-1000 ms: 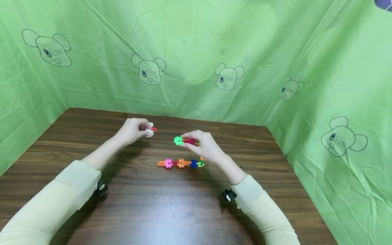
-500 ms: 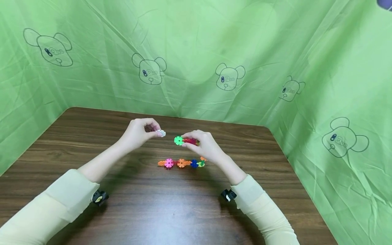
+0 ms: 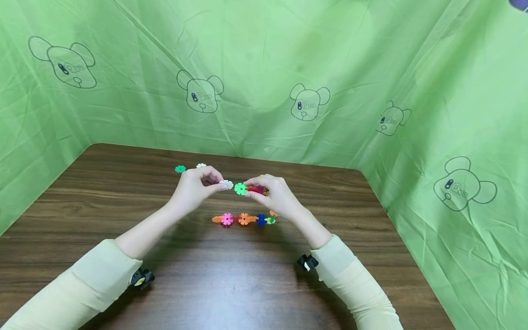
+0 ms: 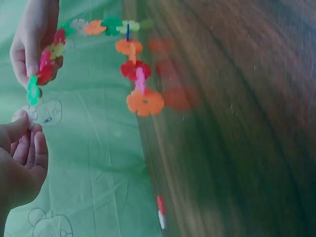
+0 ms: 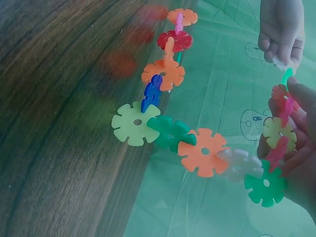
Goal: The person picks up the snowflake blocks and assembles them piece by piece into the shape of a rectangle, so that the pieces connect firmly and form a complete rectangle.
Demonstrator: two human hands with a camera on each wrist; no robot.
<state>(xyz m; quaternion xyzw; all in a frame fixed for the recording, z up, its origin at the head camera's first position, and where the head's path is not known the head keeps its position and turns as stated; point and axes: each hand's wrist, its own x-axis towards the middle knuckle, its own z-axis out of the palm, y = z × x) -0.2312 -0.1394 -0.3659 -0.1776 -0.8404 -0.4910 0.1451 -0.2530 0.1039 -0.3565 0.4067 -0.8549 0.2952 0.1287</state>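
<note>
My left hand [image 3: 194, 189] pinches a white snowflake disc [image 3: 226, 184] between thumb and fingers. Just right of that disc is a bright green snowflake disc [image 3: 240, 188], the end piece of a chain of interlocked discs. Whether the two discs touch I cannot tell. My right hand [image 3: 273, 193] grips the chain behind the green end, its fingers round red, pink and yellow pieces. From there the chain bends back in a U, seen in the right wrist view through an orange disc [image 5: 204, 153] and a blue disc [image 5: 152, 94]. Its other end is an orange disc [image 4: 145, 102].
A loose green disc [image 3: 180, 168] and a white one [image 3: 201, 165] lie at the back left of the wooden table [image 3: 231, 279]. Red and white pieces [image 4: 161, 212] show in the left wrist view. Green cloth [image 3: 255, 55] hangs behind and at the sides.
My left hand has lifted the white disc from among the loose pieces and carried it right, up to the green end disc. My right hand and the chain have stayed put.
</note>
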